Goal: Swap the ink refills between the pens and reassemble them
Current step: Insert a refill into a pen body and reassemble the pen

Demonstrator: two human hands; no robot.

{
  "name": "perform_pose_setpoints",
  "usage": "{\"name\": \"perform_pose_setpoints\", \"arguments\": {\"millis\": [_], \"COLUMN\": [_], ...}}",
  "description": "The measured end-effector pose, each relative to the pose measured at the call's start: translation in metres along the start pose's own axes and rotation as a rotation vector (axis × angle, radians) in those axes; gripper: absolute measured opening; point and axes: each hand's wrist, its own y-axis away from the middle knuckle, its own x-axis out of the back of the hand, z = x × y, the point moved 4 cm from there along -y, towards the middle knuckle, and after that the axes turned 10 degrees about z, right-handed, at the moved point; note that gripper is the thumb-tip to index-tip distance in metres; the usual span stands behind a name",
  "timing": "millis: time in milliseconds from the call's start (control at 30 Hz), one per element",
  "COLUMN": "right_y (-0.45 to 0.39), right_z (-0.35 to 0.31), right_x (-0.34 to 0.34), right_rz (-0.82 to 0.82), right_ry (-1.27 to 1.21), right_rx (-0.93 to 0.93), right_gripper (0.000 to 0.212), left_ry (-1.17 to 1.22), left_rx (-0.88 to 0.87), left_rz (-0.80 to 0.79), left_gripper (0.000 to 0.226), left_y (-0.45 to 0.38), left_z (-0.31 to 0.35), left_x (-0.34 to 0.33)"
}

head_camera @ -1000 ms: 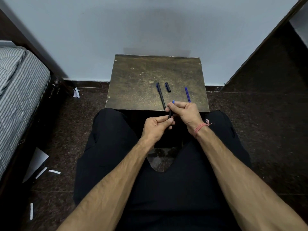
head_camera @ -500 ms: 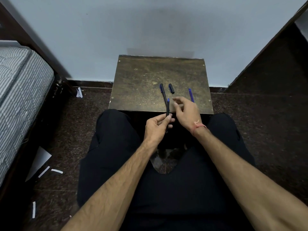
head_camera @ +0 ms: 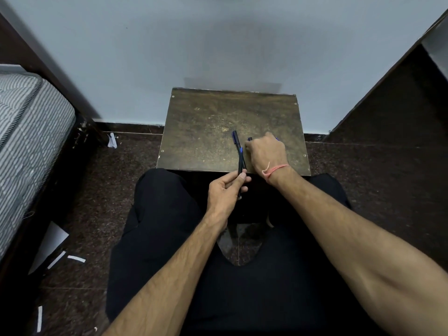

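Note:
My left hand [head_camera: 226,191] grips a black pen barrel [head_camera: 240,166], which points up and away and shows a blue tip at its top end, just above the near edge of the small brown table [head_camera: 203,122]. A second dark pen [head_camera: 236,141] lies on the table right behind it. My right hand [head_camera: 265,152] rests knuckles-up on the table, fingers curled down over a short black pen piece [head_camera: 249,139]; only that piece's end shows. The blue refill [head_camera: 276,138] is almost wholly hidden behind this hand.
The table stands against a pale wall. My black-trousered legs reach under its near edge. A striped mattress [head_camera: 29,132] lies at the left, and paper scraps [head_camera: 60,258] are on the dark floor. A dark panel [head_camera: 388,112] rises at the right.
My right hand let go of the pen held by my left hand and moved forward onto the table, over the short black piece. My left hand keeps the barrel.

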Motion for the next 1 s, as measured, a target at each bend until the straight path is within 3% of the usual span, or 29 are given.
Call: {"name": "perform_pose_setpoints", "arguments": {"millis": [167,300,400,500,567,733,1000], "right_y": [0.028,0.051,0.066,0.079,0.082,0.080,0.078], "right_z": [0.002,0.008,0.021,0.033,0.036,0.040,0.039], "right_x": [0.003,0.002,-0.006,-0.021,-0.024,-0.022,-0.027], "right_rz": [-0.058,0.004,0.063,-0.002,-0.064,-0.177,-0.227], "right_ry": [0.066,-0.146,-0.555,-1.347,-1.799,-2.138,-2.274], "right_rx": [0.011,-0.119,-0.414,-0.903,-1.105,-1.089,-1.040], "right_gripper": [0.021,0.013,0.013,0.033,0.026,0.016,0.015], "left_ry": [0.004,-0.013,-0.054,-0.156,-0.232,-0.332,-0.316], "left_rx": [0.009,0.019,0.017,-0.012,-0.027,-0.038,-0.048], "left_rz": [0.004,-0.011,-0.030,-0.060,-0.110,-0.193,-0.182], "left_gripper": [0.024,0.025,0.021,0.018,0.019,0.022,0.024], "left_y": [-0.001,0.001,0.003,0.005,0.008,0.013,0.011], "left_z": [0.000,-0.002,-0.004,-0.007,-0.009,-0.015,-0.011], "left_x": [-0.003,-0.004,-0.003,-0.002,-0.005,-0.013,-0.010]}}
